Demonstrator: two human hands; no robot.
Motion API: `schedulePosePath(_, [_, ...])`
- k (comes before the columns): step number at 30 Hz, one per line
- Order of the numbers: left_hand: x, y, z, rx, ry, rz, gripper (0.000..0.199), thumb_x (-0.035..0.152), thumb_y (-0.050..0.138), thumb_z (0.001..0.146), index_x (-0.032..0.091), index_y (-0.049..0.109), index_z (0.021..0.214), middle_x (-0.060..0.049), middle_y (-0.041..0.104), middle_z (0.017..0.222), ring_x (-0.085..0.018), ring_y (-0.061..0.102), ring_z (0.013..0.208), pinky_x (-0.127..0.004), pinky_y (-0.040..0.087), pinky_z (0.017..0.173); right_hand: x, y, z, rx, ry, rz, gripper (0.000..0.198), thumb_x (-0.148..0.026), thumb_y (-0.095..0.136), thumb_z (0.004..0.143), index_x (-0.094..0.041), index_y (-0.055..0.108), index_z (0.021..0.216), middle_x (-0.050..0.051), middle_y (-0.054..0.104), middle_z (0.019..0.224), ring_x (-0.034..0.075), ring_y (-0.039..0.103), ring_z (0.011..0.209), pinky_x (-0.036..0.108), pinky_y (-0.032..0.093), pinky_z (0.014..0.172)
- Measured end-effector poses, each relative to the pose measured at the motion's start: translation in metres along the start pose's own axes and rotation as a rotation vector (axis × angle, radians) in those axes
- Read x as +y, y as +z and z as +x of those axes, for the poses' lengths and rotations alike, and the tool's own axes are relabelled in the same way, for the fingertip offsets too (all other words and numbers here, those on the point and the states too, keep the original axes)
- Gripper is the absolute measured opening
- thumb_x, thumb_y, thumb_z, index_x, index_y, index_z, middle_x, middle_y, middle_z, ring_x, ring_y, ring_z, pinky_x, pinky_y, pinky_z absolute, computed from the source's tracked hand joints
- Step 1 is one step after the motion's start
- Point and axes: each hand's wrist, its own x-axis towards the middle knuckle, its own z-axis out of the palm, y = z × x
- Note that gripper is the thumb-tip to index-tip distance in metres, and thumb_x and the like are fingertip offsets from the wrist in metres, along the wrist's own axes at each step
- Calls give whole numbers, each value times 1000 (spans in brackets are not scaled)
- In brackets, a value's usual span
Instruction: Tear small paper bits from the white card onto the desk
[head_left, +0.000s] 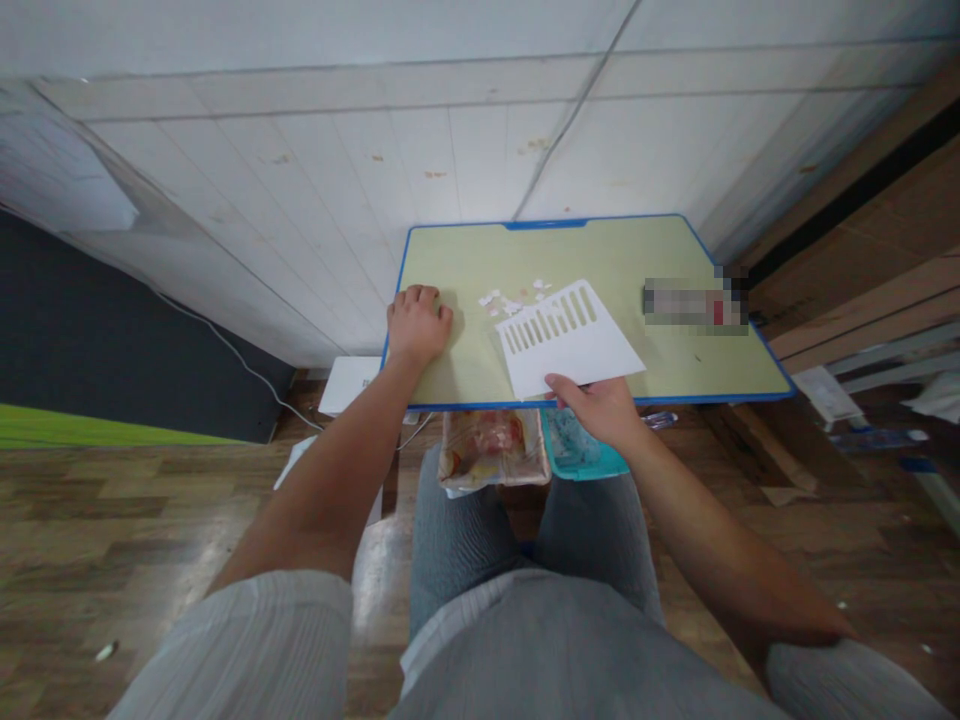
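A white card [581,345] with a row of long slots cut through its far part is tilted over the near half of a small pale-yellow table [465,250] with a blue rim. My right hand [600,405] grips the card's near edge, thumb on top and fingers underneath. On the tabletop just beyond the card lie several small white paper scraps [491,300]. My left hand [420,322] rests palm down at the table's left side, fingers loosely bent and the thumb apart, with nothing visible in it.
At the table's right side sits a blurred-out object [694,302]. Below the front edge are a bin with a clear liner [457,470] and a turquoise basket [592,470], close to my knees. A wall stands behind the table; cardboard [862,220] stands at right.
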Motion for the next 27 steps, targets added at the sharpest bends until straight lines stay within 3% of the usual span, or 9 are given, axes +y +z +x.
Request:
schedulePosePath(6, [0,1,0,12,2,0,53,32,51,111,15,76,154,-25,71,164,-45,61,155,-59,50,131,-5,1,-5,3,68,35,50,-72,84,94,-31,68,70,6,77,66,28,76,65,45,72,73])
schedulePosePath(10, [0,1,0,11,2,-15,53,33,51,111,15,76,154,-25,71,164,-45,60,156,-59,49,131,-4,0,-8,31,95,49,52,-76,86,90,-31,69,71,6,76,64,29,77,65,44,71,71])
schedulePosePath(16, [0,1,-1,8,0,-22,52,32,50,110,17,75,153,-24,70,165,-45,59,156,-59,48,132,-2,-4,-9,29,78,9,60,-75,82,94,-31,66,58,8,78,64,29,79,70,43,71,77])
schedulePosePath(23, [-2,2,0,7,4,-32,50,32,51,111,18,75,153,-24,71,163,-45,59,157,-60,48,132,-1,-3,-11,-14,69,17,52,-72,86,93,-30,71,66,6,78,65,27,74,62,44,72,73])
schedulePosePath(27, [-1,1,-1,14,3,-30,48,32,52,111,20,75,151,-23,72,162,-44,60,155,-60,48,131,3,-7,-9,97,94,131,48,-69,90,89,-30,67,71,4,75,63,26,73,59,43,70,66])
